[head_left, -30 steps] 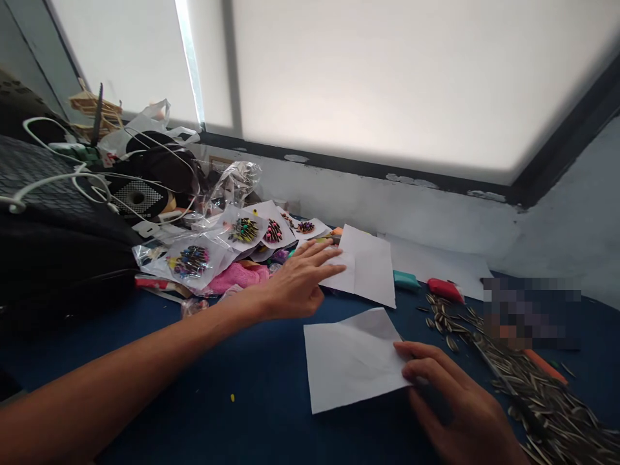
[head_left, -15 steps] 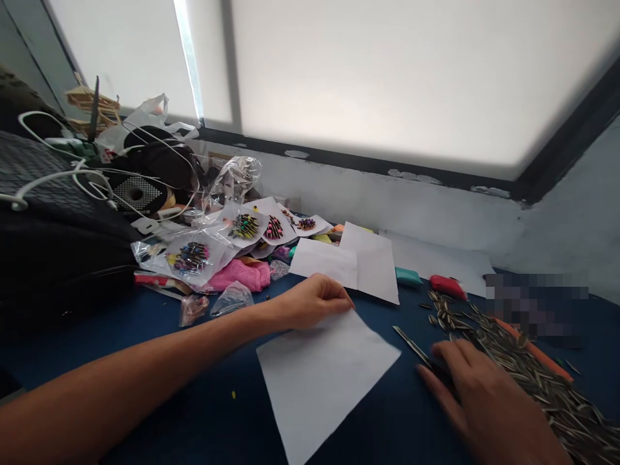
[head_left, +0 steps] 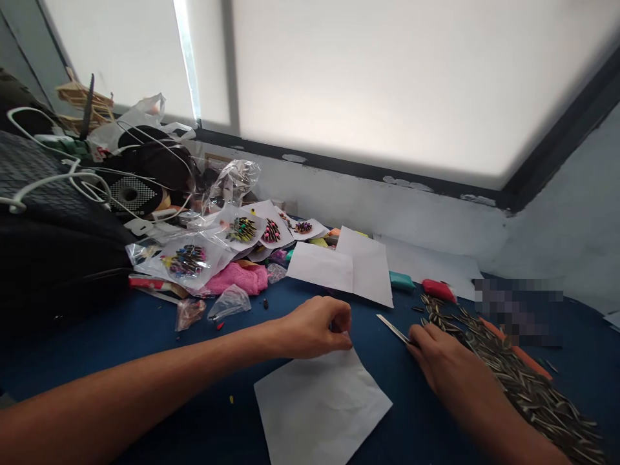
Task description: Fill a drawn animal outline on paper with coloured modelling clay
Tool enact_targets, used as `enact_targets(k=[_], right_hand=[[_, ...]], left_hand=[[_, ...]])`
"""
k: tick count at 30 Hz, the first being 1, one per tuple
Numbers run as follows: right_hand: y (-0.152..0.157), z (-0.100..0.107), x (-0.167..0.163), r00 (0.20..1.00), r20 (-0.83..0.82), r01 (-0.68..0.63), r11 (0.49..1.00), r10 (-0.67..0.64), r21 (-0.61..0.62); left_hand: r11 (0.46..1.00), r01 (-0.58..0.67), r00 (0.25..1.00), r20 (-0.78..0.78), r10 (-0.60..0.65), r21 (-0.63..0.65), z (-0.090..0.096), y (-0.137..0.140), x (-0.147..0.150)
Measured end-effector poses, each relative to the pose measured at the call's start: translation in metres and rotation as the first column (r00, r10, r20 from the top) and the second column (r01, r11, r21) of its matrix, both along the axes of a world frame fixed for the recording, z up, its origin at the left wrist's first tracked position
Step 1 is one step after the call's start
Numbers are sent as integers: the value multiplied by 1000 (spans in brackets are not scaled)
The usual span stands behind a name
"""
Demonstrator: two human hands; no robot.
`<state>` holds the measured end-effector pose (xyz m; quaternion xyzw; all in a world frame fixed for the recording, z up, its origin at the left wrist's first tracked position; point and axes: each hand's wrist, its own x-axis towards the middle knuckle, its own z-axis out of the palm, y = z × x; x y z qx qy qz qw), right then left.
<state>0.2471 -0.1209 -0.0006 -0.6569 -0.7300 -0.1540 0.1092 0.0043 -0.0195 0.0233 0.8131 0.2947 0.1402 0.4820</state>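
Note:
With thumb and fingertips closed together, my left hand (head_left: 317, 326) pinches the far corner of a square sheet of white paper (head_left: 322, 407), which lies toward the front of the blue table. My right hand (head_left: 448, 361) has its fingers closed on a slim silvery metal tool (head_left: 390, 327) whose narrow end points to the far left; its rear part is hidden under the fingers, and I cannot tell its exact kind. Just right of that hand spreads a heap of striped sunflower seeds (head_left: 523, 387). A small yellow bit (head_left: 231, 400) lies left of the sheet.
White papers (head_left: 365, 265) lie further back, near a teal packet (head_left: 401, 280) and a red packet (head_left: 438, 290). An orange strip (head_left: 518, 352) crosses the seeds. At left are a pink cloth (head_left: 237, 279), bagged clusters of coloured seeds (head_left: 188, 260), cables and a black bag (head_left: 53, 258).
The paper and my left hand have shifted toward me. My right hand has moved left and away from me, and the metal tool has come up with it in its fingers.

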Motion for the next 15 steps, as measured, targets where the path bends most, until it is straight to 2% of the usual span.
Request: enact_targets(k=[5, 8, 10, 12, 14, 15], right_hand=[[34, 16, -10, 990, -127, 62, 997, -68, -50], [32, 33, -26, 951, -301, 59, 996, -78, -71], [21, 43, -41, 890, -453, -37, 981, -54, -190], [7, 47, -56, 805, -590, -189, 920, -55, -343], [-5, 44, -67, 706, -700, -286, 862, -106, -419], [-9, 40, -70, 652, -745, -307, 848, -143, -432]], left_hand=[[999, 10, 997, 74, -7, -44, -4, 2, 0], [989, 33, 991, 133, -14, -141, -5, 4, 1], [979, 46, 985, 172, -11, -199, -4, 4, 1], [968, 53, 980, 201, -3, -245, -4, 3, 1], [955, 68, 974, 225, -1, -290, -3, 1, 2], [947, 74, 971, 241, 3, -312, -4, 0, 3]])
